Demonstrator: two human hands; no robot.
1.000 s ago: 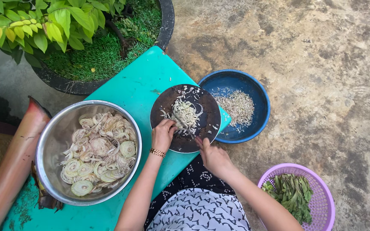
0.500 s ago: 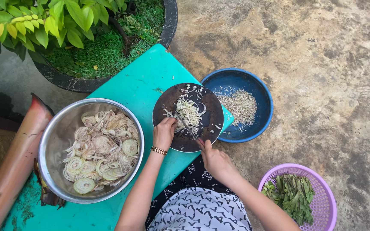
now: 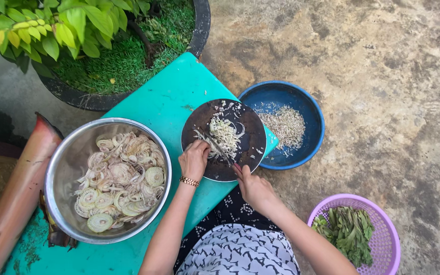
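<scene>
A round dark chopping board (image 3: 248, 125) lies on the teal table (image 3: 164, 102), with pale shredded strips (image 3: 225, 133) heaped at its middle. My left hand (image 3: 193, 159), with a gold bracelet at the wrist, presses down on the near-left end of the strips. My right hand (image 3: 253, 186) grips the handle of a knife (image 3: 220, 150) whose blade lies across the strips. To the left stands a metal bowl (image 3: 70, 158) full of pale round slices (image 3: 120, 181).
A blue bowl (image 3: 311, 114) with chopped bits sits on the concrete ground right of the board. A purple basket (image 3: 388, 231) of green leaves stands at bottom right. A large banana blossom (image 3: 19, 196) lies at left. A black planter (image 3: 199, 25) with grass and leaves is behind the table.
The hands stay at the board; the knife has shifted slightly across the shredded strips. Nothing else has moved.
</scene>
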